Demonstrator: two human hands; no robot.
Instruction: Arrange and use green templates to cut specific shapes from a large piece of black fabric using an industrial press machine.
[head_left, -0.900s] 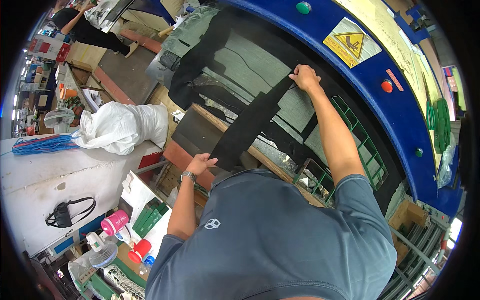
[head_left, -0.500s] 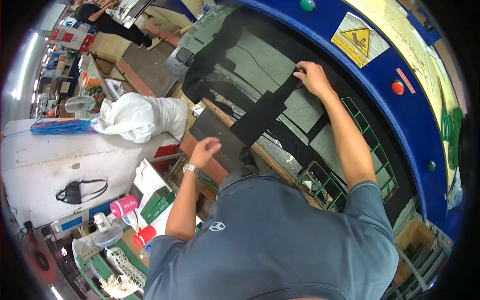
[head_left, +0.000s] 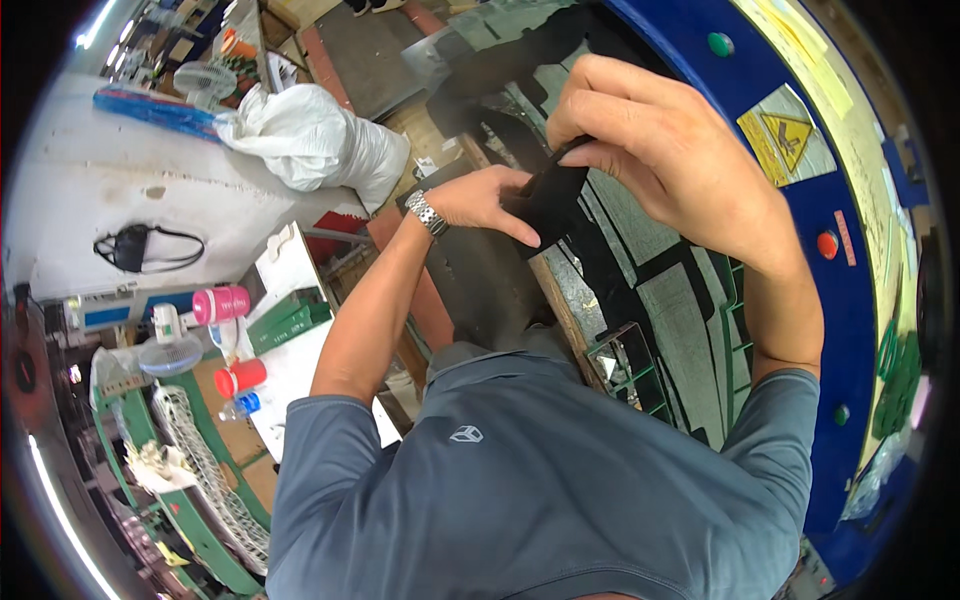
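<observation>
A piece of black sheet material [head_left: 553, 208] is raised off the work bed in front of me. My right hand [head_left: 650, 140] is closed on its upper edge, thumb and fingers pinching it. My left hand [head_left: 480, 203], with a watch on the wrist, grips the piece's left side, thumb in front and fingers partly hidden behind it. Under the hands lies the bed with black scrap [head_left: 660, 265] and grey-green cut areas [head_left: 665, 310]. A green metal frame [head_left: 630, 368] sits at the bed's near edge, and a second green frame [head_left: 738, 330] lies farther right, partly behind my arm.
A blue machine beam [head_left: 765, 225] with buttons and a warning sign curves along the right. A wooden strip [head_left: 565, 310] edges the bed. To the left are a white sack [head_left: 310, 140], a white table [head_left: 285, 370] with a green box, and a pink jug [head_left: 220, 305].
The right hand has lifted the black piece off the bed and brought it nearer. My left hand has moved up and right to take hold of it. The view has shifted.
</observation>
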